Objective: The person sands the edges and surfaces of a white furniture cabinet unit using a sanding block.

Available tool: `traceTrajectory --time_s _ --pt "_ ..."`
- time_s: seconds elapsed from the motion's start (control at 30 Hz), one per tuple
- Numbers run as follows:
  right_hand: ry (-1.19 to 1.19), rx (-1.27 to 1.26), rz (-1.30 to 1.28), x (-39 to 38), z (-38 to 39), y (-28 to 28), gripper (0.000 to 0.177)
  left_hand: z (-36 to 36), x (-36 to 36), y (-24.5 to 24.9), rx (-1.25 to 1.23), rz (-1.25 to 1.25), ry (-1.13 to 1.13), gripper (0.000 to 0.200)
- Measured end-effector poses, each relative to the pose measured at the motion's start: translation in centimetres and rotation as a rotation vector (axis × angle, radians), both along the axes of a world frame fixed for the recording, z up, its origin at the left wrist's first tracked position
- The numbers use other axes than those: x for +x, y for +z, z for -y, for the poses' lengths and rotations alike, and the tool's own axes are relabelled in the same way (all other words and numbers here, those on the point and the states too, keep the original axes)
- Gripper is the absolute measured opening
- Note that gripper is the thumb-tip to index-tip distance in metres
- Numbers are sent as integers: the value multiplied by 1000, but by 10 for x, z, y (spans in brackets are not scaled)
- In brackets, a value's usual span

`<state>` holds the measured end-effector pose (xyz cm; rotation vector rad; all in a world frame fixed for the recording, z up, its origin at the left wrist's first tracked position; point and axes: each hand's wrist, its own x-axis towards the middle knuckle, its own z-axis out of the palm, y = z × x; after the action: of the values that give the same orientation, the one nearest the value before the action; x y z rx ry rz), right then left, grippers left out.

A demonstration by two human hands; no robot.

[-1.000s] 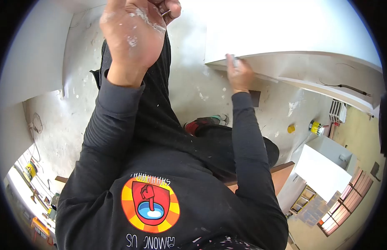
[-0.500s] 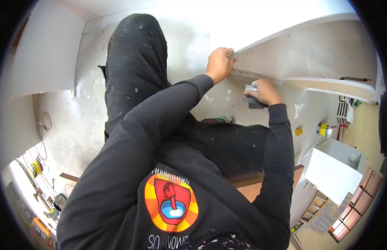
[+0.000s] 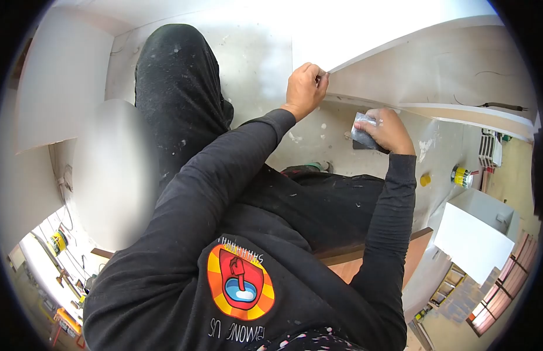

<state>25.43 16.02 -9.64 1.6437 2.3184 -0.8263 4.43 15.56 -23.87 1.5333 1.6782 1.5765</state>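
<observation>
A: How many hands are in view, and what does each have?

B: Two, both bare. The right hand (image 3: 391,131) is closed around one flat grey scraper (image 3: 364,126), thumb on its face. The left hand (image 3: 306,90) is curled nearly closed at a corner of one large white panel (image 3: 371,35). I cannot tell whether it has hold of anything.

A: So where is the scraper?

B: Above the floor (image 3: 306,140), on the side of the right hand facing the left, and well apart from the left hand. One dark flat piece (image 3: 360,145) shows partly behind it.

A: And the legs?

B: Two, in black trousers (image 3: 178,76), with one shoe (image 3: 320,167) partly showing.

A: Any containers?

B: Two yellow-labelled ones: one bucket (image 3: 461,176) at the right, near one small yellow round object (image 3: 425,179), and one can (image 3: 58,241) far to the left.

A: What else is on the right?

B: One white box-shaped unit (image 3: 476,240), one barred window (image 3: 505,284) beyond it, and one dark cable (image 3: 504,106) higher up, along the pale panelling.
</observation>
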Motion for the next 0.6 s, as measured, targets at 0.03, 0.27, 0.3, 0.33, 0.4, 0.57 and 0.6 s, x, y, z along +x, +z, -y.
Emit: traceTrajectory --time_s 0.03,0.27,0.3,0.33,0.4,0.57,0.6 --pt "0 -4 3 0 -1 -1 40 0 -1 -1 36 -2 -6 14" --pt "43 3 -48 -3 -7 -7 38 4 -7 2 186 -71 -146 9" --pt "33 -16 -42 -6 -8 -5 38 12 -2 4 187 -90 -180 8" --pt "35 -17 -38 -9 -9 -3 38 16 2 1 189 -108 -213 8" --pt "10 -46 -30 -12 -8 0 37 19 -2 -8 123 -128 -178 10" --pt "24 -13 -46 -7 -8 -6 36 5 -4 0 94 85 23 15" --pt "24 -2 -52 -8 -8 -7 36 1 -5 2 90 81 7 16"
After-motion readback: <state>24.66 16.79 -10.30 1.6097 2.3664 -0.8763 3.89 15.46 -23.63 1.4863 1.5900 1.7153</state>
